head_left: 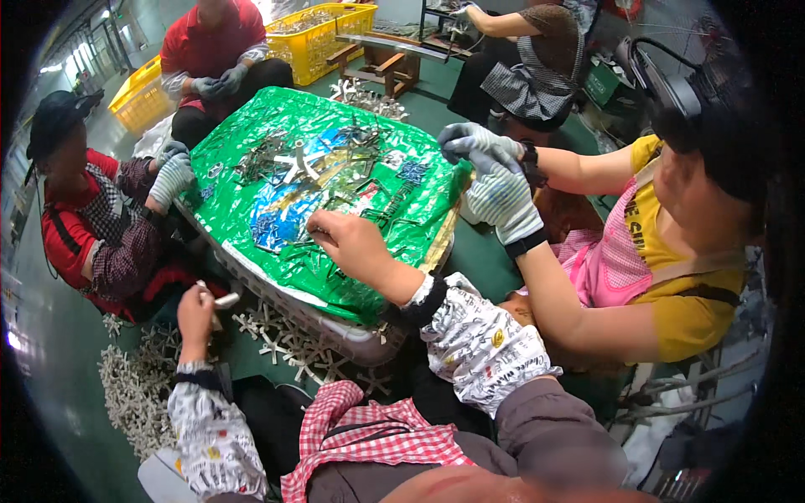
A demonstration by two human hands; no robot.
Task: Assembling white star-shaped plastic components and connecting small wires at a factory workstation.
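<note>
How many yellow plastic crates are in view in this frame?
2. One yellow crate stands at the top centre, behind the green-covered table; the other yellow crate sits at the upper left, beside the person in red. More may be hidden behind people.

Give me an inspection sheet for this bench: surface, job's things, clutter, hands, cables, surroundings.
Surface: green foil sheet draped over a raised tray.
Job's things: small metal pieces scattered on the sheet; white cross-shaped parts heaped on the floor.
Clutter: yellow crates and a wooden stool behind.
Hands: right hand bare, resting on the sheet among the pieces; left hand bare, low beside the tray, holding a small white part.
Cables: nothing seen.
Surroundings: co-workers' gloved hands around the tray; green floor.
</note>
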